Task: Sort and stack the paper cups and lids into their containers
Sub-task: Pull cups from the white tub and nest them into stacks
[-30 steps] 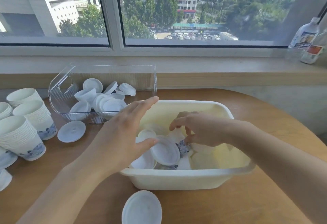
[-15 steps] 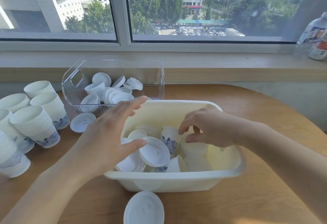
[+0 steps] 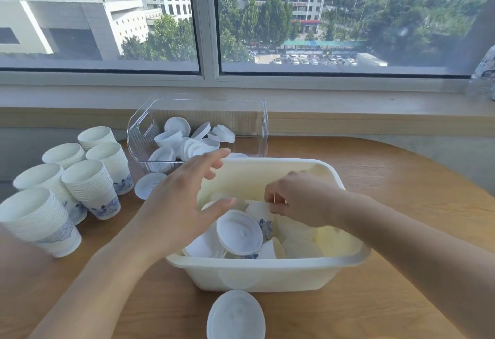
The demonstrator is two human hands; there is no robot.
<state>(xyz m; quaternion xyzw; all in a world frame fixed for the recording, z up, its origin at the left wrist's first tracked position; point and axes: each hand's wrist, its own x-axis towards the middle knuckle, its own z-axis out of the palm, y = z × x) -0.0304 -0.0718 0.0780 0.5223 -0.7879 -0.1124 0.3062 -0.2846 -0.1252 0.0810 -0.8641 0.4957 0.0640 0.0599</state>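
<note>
A cream plastic tub (image 3: 267, 274) stands on the wooden table and holds several white lids and paper cups with blue print. My right hand (image 3: 297, 199) reaches into the tub and pinches the rim of a paper cup (image 3: 258, 211). My left hand (image 3: 179, 202) hovers over the tub's left edge, fingers spread, holding nothing. A white lid (image 3: 239, 232) leans in the tub just below that hand. Behind the tub, a clear plastic bin (image 3: 254, 127) holds several white lids. Stacks of paper cups (image 3: 91, 188) stand at the left.
One loose lid (image 3: 235, 316) lies on the table in front of the tub, another (image 3: 147, 186) between the clear bin and the cup stacks. The window sill (image 3: 348, 97) runs behind the table. A bottle (image 3: 484, 76) stands at the sill's far right.
My left hand has risen and no longer touches the tilted lid. My right hand has closed its fingers on a cup's rim in the tub. The camera has shifted right and nearer.
</note>
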